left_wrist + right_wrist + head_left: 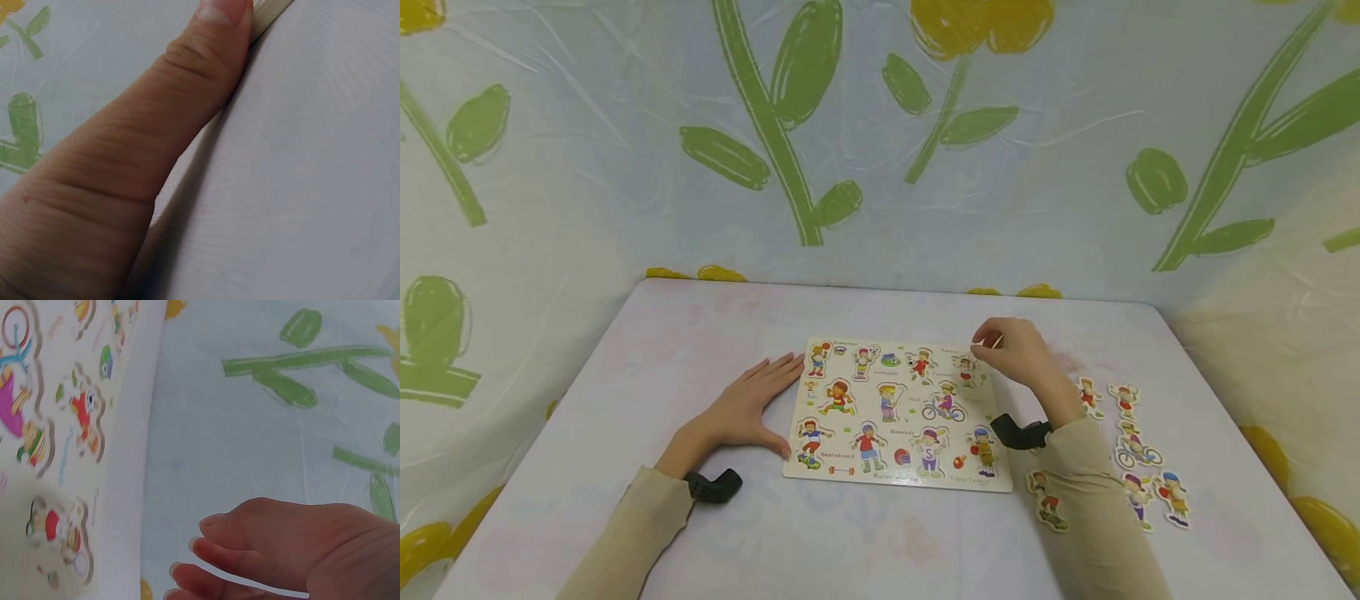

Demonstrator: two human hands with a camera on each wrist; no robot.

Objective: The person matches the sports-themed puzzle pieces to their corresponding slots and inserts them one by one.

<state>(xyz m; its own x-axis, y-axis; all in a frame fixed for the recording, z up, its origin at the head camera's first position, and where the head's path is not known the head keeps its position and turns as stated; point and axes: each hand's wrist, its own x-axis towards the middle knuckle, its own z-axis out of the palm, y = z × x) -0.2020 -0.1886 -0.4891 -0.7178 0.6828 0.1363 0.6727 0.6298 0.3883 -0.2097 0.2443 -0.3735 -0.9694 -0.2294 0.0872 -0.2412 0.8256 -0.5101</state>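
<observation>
A flat wooden puzzle board (898, 417) lies on the table, printed with cartoon children at sports and cut with outlined recesses. My left hand (751, 410) lies spread at its left edge, fingertips at the upper part and thumb (206, 56) against the board's side lower down. Over the upper right corner hovers my right hand (1013, 350), above the tennis figure (965, 371). Its thumb and fingers (250, 528) are loosely bent, and nothing shows between them in the right wrist view.
Loose figure pieces lie right of the board: a cyclist (1138, 446), a skateboarder (1048, 500), a table tennis player (1173, 498) and several others. My right sleeve (1093, 500) partly covers that area. A flower-printed sheet (880, 233) hangs behind the table.
</observation>
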